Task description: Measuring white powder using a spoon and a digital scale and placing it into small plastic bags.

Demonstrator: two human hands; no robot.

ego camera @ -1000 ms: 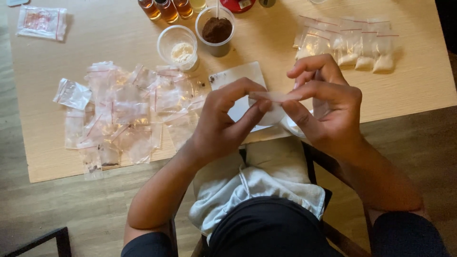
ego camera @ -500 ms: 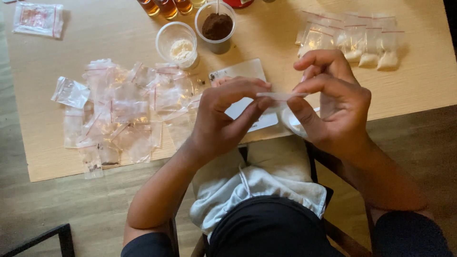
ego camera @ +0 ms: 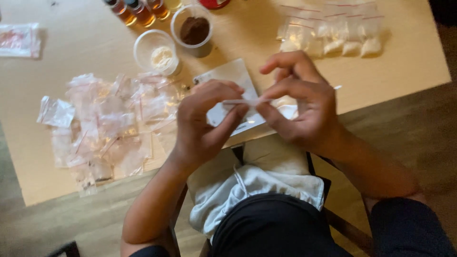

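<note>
Pale wood table point(ego camera: 57, 190) over dark plank floor. Left: heap of crinkly clear empty bags point(ego camera: 104, 126). Centre: left hand point(ego camera: 204, 121) and right hand point(ego camera: 300, 107) both pinch a small clear zip bag point(ego camera: 245, 102) above the table edge. Far right: row of filled bags point(ego camera: 333, 33), white powder inside.

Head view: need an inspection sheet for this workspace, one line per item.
Surface: light wooden table, mostly covered.
Job's things: small clear plastic zip bag pinched along its top edge between both hands.
Clutter: heap of empty clear bags; row of filled white-powder bags; clear cup of brown powder; clear cup of white powder; amber bottles; white card.
Grip: left hand and right hand both shut on the bag.
Cables: nothing seen.
Surroundings: wooden floor; person seated, white cloth on lap.
</note>
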